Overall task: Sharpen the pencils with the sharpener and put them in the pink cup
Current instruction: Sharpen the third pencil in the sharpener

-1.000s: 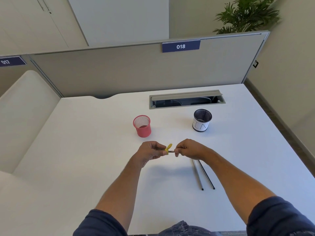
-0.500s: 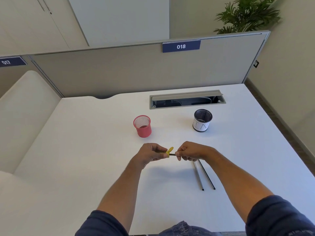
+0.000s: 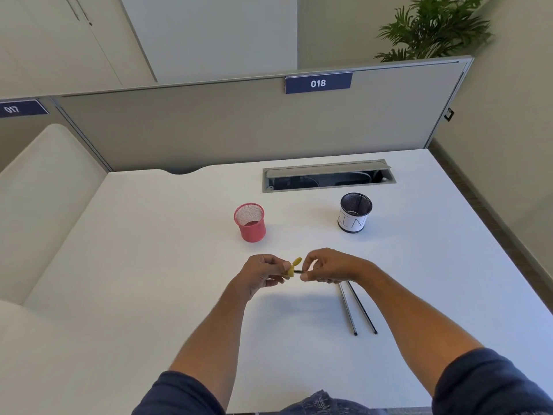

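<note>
White desk (image 3: pixel 149 295) in a cubicle, grey divider behind with blue tags reading "018" (image 3: pixel 318 82) and "017" (image 3: pixel 12 109), a plant (image 3: pixel 434 25) poking up behind it. Two cups: pink cup (image 3: pixel 250 223) and a black mesh cup (image 3: pixel 355 212) with a white label, lettering looks like "IN". Open cable tray (image 3: pixel 329 176) behind them. Left hand (image 3: pixel 260 274) pinches the yellow sharpener (image 3: pixel 293 266), right hand (image 3: pixel 329 266) pinches a pencil (image 3: pixel 299 271) going into it, held above the desk, pink cup just beyond. Two more pencils (image 3: pixel 357 310) lie under the right wrist.

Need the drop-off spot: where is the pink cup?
In the head view, the pink cup stands upright left of centre on the desk, beyond the left hand.
</note>
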The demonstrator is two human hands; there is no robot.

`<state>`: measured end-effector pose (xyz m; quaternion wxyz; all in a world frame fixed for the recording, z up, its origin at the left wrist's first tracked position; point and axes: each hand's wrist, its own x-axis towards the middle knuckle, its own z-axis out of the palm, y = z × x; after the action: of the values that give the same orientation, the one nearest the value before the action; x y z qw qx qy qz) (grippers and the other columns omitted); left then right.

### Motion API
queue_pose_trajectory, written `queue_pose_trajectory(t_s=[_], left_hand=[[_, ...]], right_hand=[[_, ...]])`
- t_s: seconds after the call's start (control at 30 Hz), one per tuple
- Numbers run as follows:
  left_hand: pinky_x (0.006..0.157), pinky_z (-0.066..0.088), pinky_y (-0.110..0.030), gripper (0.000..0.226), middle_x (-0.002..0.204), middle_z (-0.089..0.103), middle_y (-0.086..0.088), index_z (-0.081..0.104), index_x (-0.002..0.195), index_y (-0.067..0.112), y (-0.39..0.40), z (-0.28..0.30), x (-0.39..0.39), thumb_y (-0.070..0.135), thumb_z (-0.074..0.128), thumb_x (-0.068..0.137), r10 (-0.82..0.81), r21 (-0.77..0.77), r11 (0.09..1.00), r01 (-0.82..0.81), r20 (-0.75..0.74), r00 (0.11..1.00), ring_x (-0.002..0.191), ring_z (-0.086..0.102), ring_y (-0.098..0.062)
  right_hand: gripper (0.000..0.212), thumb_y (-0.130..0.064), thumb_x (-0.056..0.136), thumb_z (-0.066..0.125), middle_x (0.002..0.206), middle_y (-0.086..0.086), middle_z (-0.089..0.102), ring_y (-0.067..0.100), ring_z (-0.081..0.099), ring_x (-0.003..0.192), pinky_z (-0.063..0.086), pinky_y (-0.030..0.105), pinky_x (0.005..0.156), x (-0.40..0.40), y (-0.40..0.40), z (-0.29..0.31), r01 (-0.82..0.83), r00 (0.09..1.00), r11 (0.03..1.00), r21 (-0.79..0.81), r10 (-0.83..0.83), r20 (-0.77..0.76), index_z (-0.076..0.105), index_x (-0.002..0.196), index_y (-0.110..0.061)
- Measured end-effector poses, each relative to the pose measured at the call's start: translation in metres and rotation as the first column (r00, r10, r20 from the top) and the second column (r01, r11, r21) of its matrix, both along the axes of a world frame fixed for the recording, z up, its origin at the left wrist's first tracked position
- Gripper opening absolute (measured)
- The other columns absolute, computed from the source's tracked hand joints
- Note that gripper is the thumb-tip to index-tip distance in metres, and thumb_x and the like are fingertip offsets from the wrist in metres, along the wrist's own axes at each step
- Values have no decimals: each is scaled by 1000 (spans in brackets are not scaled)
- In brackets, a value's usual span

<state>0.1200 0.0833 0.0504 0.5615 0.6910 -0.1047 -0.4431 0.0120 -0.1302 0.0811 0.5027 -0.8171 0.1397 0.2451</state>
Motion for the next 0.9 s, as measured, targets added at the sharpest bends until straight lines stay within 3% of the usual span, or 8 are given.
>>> queue_pose_trajectory(t_s=[0.1,0.17,0.23,0.37,0.5,0.6,0.73,0.9], left_hand=[[64,49,-28,27,84,75,-20,74,86,10,1,-1,0,36,81,84,80,2,997,-80,-25,996,65,63,-23],[56,45,-26,28,80,71,-20,72,87,7,1,-2,0,35,78,88,161,-11,987,-162,-63,985,59,60,-24],[52,40,-25,32,76,66,-19,70,90,3,0,-1,1,34,77,88,242,-13,970,-245,-97,965,56,56,-23],[52,38,-26,31,63,59,-10,67,92,4,-1,3,3,34,76,90,292,-20,954,-300,-169,941,47,49,-17],[54,39,-27,30,59,54,-10,67,88,7,-5,8,4,36,74,91,264,-34,960,-277,-219,939,44,38,-17],[54,39,-28,30,57,53,-10,66,93,6,-8,8,4,36,73,91,247,-55,962,-266,-230,941,44,34,-18],[55,42,-27,27,63,60,-10,70,93,3,-9,9,4,30,72,93,182,-88,975,-205,-211,960,47,44,-17],[54,45,-27,21,76,71,-13,67,90,4,-8,11,2,24,72,94,94,-105,989,-107,-122,988,56,63,-22]], right_hand=[[25,-39,82,79,71,-3,69,15,59,63,49,32,60,4,5,-1,-27,980,976,-215,68,187,65,95,-23],[20,-46,87,72,79,-8,69,14,60,72,49,33,63,3,8,-2,-4,915,851,-525,215,341,68,93,-28],[18,-46,91,69,85,-9,68,16,61,76,47,32,58,0,11,-5,124,766,698,-705,384,515,74,94,-29],[13,-30,89,77,77,0,65,24,60,62,42,30,45,-2,16,-12,306,505,665,-681,493,708,76,90,-17],[12,-23,90,76,69,2,61,26,53,55,40,33,44,0,18,-11,396,431,611,-686,536,726,72,85,-12],[7,-15,86,78,68,3,61,25,53,53,38,32,45,-3,18,-10,401,410,565,-721,593,693,73,86,-12],[11,-16,83,82,64,3,61,26,55,50,42,31,40,-9,19,-8,365,455,626,-689,526,719,73,80,-10],[30,-39,102,55,82,-2,71,24,64,72,43,29,56,-10,16,-9,173,737,647,-742,415,534,75,94,-18]])
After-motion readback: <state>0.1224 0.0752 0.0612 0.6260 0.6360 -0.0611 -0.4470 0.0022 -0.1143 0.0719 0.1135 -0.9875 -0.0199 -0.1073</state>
